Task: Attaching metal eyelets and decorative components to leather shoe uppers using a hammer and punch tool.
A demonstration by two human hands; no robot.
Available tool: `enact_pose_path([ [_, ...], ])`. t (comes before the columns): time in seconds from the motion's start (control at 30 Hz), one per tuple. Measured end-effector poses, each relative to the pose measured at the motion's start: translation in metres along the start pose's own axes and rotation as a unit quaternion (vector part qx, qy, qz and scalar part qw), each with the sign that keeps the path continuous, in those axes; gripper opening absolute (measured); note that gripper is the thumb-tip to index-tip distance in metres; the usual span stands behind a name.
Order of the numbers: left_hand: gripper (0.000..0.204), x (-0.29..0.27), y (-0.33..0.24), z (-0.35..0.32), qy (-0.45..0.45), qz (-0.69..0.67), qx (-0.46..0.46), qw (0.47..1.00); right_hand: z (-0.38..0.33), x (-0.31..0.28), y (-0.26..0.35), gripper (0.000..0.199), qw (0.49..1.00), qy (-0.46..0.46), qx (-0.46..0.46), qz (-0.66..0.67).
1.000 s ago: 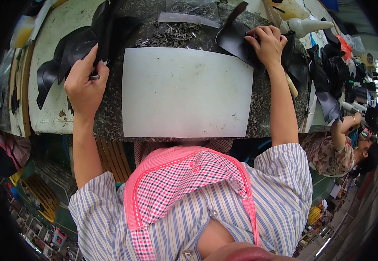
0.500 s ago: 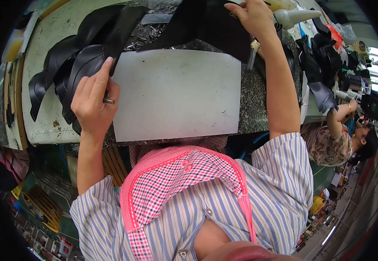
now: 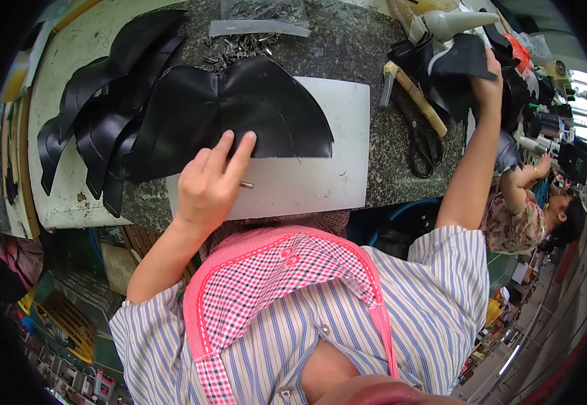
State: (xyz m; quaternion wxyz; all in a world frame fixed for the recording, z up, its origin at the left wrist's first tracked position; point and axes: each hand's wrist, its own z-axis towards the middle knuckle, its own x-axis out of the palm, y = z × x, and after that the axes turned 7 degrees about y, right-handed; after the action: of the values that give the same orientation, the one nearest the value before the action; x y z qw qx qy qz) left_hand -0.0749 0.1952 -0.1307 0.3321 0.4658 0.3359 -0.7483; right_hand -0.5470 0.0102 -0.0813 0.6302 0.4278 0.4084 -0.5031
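Two outstretched fingers of my left hand [image 3: 207, 185] press on the near edge of a black leather piece [image 3: 273, 111]. This piece has a curved outline and lies over the white board [image 3: 347, 179]. Tucked in the curled fingers of that hand is a thin metal rod-like tool [image 3: 246, 185], only its end showing. Off to the right, my right hand [image 3: 489, 82] grips another black leather piece [image 3: 461, 59], bent over, above more dark pieces. Several curved black leather pieces [image 3: 81, 98] overlap in a fanned stack at the left.
A wooden-handled hammer [image 3: 418, 101] and black scissors [image 3: 423, 152] lie right of the board. Behind it are small metal bits [image 3: 243, 50] and a clear plastic bag [image 3: 260, 25]. A white cone-shaped bottle [image 3: 452, 23] stands far right. Another person [image 3: 519, 216] sits at the right.
My left hand has moved right from the stack onto the leather piece now spread over the board. My right hand has swung right and nearer, carrying leather and uncovering the hammer and scissors.
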Motion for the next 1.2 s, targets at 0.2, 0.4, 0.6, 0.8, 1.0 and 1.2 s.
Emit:
enact_pose_path([
  [0.2,0.043,-0.007,-0.021,-0.008,0.082,0.049,-0.014,0.995,-0.041,0.032,0.224,0.029,0.930,-0.140,-0.310,0.142],
  [0.4,0.042,-0.011,-0.039,0.000,0.152,0.034,-0.009,0.988,-0.018,0.096,0.281,0.012,0.943,0.249,-0.155,0.155],
  [0.6,0.047,-0.035,-0.027,0.022,0.167,-0.166,-0.041,0.971,-0.009,0.099,0.285,0.010,0.920,0.345,-0.178,0.061],
  [0.8,0.032,-0.045,-0.010,0.045,0.023,-0.188,-0.070,0.979,-0.014,0.096,0.277,0.012,0.923,0.288,-0.214,0.137],
  [1.0,0.032,-0.040,-0.002,0.053,-0.009,-0.202,-0.081,0.976,-0.001,0.107,0.261,0.016,0.934,0.239,-0.189,0.187],
  [1.2,0.030,-0.038,-0.005,0.056,0.016,-0.215,-0.074,0.974,-0.009,0.113,0.269,0.025,0.922,0.194,-0.233,0.241],
])
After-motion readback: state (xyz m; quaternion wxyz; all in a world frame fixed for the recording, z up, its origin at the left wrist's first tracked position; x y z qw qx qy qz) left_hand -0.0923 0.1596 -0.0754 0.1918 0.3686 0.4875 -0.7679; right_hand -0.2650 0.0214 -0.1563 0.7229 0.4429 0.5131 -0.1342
